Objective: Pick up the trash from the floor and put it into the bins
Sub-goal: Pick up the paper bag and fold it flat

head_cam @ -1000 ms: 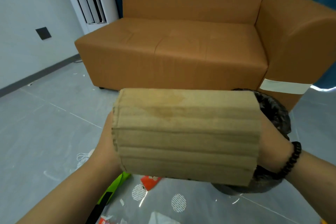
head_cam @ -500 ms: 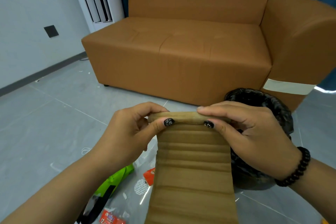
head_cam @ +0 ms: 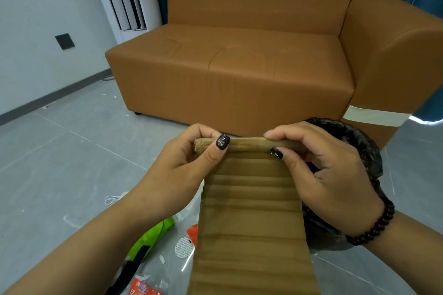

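Bin (head_cam: 364, 141) mostly behind cardboard (head_cam: 251, 223), its lower end cut off

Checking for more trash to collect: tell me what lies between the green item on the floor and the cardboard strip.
In the head view, a clear plastic wrapper with red print lies between the green item and the cardboard strip.

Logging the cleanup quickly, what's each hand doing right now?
Left hand: pinching the rolled top edge of the creased brown cardboard sheet.
Right hand: gripping the same rolled edge, beside the black-bagged bin.
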The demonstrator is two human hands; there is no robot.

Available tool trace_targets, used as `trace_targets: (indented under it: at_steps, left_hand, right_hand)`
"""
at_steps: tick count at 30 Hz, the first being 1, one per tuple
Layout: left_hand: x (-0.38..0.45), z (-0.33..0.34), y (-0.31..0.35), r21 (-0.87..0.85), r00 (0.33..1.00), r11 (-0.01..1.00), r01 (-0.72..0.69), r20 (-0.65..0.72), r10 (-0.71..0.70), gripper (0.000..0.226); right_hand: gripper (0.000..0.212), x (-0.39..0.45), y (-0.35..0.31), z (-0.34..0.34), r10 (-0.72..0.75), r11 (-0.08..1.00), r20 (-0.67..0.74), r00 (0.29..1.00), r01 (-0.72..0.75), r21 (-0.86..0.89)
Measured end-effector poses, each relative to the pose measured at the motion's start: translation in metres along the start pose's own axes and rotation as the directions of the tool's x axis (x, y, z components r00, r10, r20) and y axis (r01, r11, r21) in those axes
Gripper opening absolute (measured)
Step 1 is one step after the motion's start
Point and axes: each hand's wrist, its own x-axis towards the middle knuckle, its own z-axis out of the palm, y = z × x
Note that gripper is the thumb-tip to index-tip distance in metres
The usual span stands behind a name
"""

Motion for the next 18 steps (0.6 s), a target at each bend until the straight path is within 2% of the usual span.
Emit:
trace_targets:
  at_steps: [2,4,7,10,13,16,18]
  left_hand:
    - [-0.002,0.0047,0.003,-0.087,0.991,0.988,0.13,0.049,-0.126,0.034]
    - [-0.0021,0.0074,0.0046,-0.145,0.982,0.971,0.189,0.054,-0.183,0.038]
    - [-0.0009,0.008,0.0044,-0.206,0.976,0.955,0.215,0.002,-0.219,0.023]
    - [-0.0018,0.0063,0.0019,-0.237,0.977,0.949,0.207,0.004,-0.212,0.022]
    - [-0.001,0.0047,0.0015,-0.228,0.987,0.962,0.148,-0.031,-0.159,0.022]
    - [0.001,0.0042,-0.0004,-0.127,0.993,0.988,0.082,-0.076,-0.093,0.021]
    - [0.0018,0.0038,-0.0012,-0.059,0.996,0.998,0.037,-0.081,-0.042,0.024]
  right_hand:
    - [0.02,-0.0007,0.0008,0.0021,-0.026,0.999,-0.012,1.0,0.026,-0.027]
    - [0.019,-0.0005,0.0011,0.002,-0.048,0.998,-0.026,0.999,0.047,-0.045]
    - [0.016,0.0005,0.0015,0.0009,-0.072,0.996,-0.038,0.997,0.07,-0.054]
    - [0.016,0.001,0.0024,0.0007,-0.099,0.995,-0.028,0.995,0.098,-0.037]
    - [0.017,0.0006,0.0031,0.0014,-0.064,0.998,-0.002,0.998,0.064,-0.005]
    - [0.012,0.0009,0.004,0.0004,0.034,0.996,0.051,0.998,-0.038,0.076]
    - [0.021,0.0024,0.004,-0.0017,0.139,0.973,0.093,0.986,-0.153,0.171]
